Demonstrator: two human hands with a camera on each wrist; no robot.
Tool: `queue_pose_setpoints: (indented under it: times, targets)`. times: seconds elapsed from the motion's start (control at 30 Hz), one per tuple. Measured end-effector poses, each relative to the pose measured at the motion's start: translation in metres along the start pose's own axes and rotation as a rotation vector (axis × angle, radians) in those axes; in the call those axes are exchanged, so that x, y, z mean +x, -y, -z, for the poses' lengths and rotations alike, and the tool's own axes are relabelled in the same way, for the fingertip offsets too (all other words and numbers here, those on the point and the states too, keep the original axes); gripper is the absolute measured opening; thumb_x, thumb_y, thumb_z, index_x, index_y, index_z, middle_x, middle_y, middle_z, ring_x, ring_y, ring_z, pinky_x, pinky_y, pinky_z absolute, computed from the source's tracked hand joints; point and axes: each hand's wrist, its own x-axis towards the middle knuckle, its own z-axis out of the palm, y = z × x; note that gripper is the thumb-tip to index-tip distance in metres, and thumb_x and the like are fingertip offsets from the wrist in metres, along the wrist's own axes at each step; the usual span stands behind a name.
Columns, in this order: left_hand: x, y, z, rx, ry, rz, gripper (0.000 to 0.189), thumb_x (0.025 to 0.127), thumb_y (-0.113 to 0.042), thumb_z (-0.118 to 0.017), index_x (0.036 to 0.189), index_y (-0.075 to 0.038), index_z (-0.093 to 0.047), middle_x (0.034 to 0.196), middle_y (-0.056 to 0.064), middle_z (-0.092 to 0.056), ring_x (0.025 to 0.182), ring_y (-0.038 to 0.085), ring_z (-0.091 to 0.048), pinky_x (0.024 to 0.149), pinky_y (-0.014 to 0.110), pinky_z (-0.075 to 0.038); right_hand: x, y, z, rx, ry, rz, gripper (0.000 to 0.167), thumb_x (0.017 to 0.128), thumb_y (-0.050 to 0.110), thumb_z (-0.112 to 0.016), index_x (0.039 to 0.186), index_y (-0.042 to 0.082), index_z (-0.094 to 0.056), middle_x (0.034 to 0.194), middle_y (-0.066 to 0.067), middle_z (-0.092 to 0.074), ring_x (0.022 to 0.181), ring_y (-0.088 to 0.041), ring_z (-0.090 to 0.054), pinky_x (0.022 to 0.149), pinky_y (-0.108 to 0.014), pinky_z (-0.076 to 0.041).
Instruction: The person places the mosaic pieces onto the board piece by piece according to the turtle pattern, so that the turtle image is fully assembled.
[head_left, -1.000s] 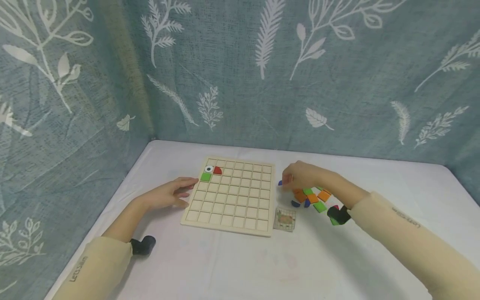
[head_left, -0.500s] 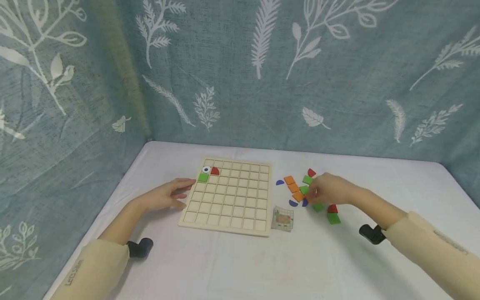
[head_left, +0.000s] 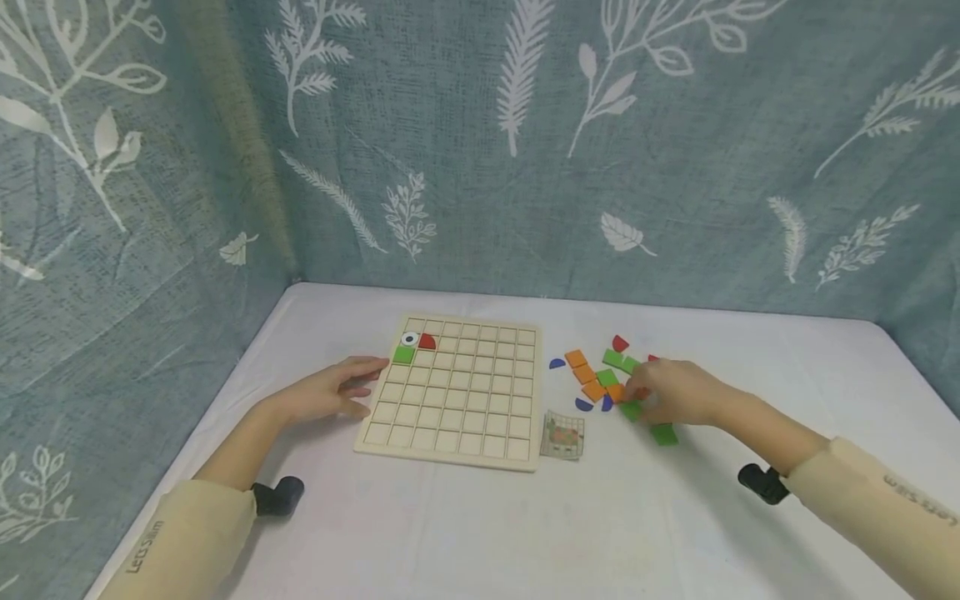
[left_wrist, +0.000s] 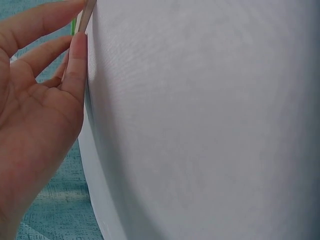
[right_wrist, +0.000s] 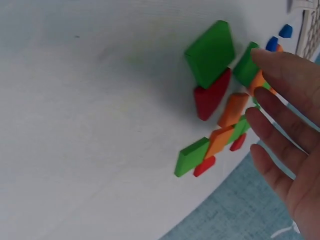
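Observation:
A wooden grid board (head_left: 471, 389) lies flat in the head view. Three tiles sit in its far left corner: a round eye tile (head_left: 408, 339), a red quarter-round (head_left: 427, 342) and a green square (head_left: 403, 355). My left hand (head_left: 321, 393) touches the board's left edge with loosely extended fingers; the edge (left_wrist: 88, 16) also shows in the left wrist view. My right hand (head_left: 681, 392) hovers over the loose tiles, fingers slightly bent and apart. In the right wrist view its fingertips are close to a green tile (right_wrist: 246, 65), and nothing is held. The hand hides some tiles from above.
Loose orange tiles (head_left: 583, 374), green tiles (head_left: 613, 358), red pieces (head_left: 619, 342) and blue half-rounds (head_left: 557, 363) lie right of the board. A printed grid card (head_left: 562, 436) lies against the board's near right side. A patterned curtain (head_left: 465, 208) stands behind the white table.
My right hand has moved right and toward me, from the far left tiles to the right part of the pile, uncovering orange and blue tiles. My left hand stays at the board.

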Motion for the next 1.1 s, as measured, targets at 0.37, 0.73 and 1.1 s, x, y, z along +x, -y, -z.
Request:
queue_pose_setpoints:
  times: [0.37, 0.73, 1.1]
  targets:
    - [0.0012, 0.0018, 0.001, -0.008, 0.005, -0.006, 0.076, 0.079, 0.004, -0.063, 0.143, 0.005, -0.022, 0.147, 0.027, -0.014, 0.133, 0.042, -0.025, 0.105, 0.038, -0.037, 0.0026, -0.0007, -0.0064, -0.045, 0.0, -0.015, 0.026, 0.072, 0.016, -0.078, 0.096, 0.012, -0.071, 0.095, 0.002, -0.066, 0.088, -0.016, -0.061, 0.08, -0.041, -0.055]
    - [0.0026, 0.0022, 0.0002, -0.01, -0.003, 0.001, 0.076, 0.079, 0.005, -0.063, 0.143, 0.005, -0.024, 0.147, 0.026, -0.015, 0.134, 0.041, -0.024, 0.106, 0.039, -0.036, 0.0039, -0.0034, -0.0059, -0.017, 0.02, -0.01, 0.026, 0.071, 0.018, -0.079, 0.095, 0.013, -0.071, 0.091, 0.005, -0.065, 0.084, -0.014, -0.059, 0.077, -0.038, -0.055]
    - [0.0024, 0.0035, 0.0014, -0.053, 0.016, -0.002, 0.078, 0.078, 0.003, -0.064, 0.143, 0.005, -0.022, 0.148, 0.027, -0.01, 0.133, 0.043, -0.024, 0.106, 0.04, -0.035, 0.0047, -0.0072, -0.0069, 0.011, 0.042, 0.012, 0.027, 0.071, 0.018, -0.079, 0.096, 0.014, -0.071, 0.09, 0.008, -0.063, 0.081, -0.011, -0.056, 0.075, -0.035, -0.054]
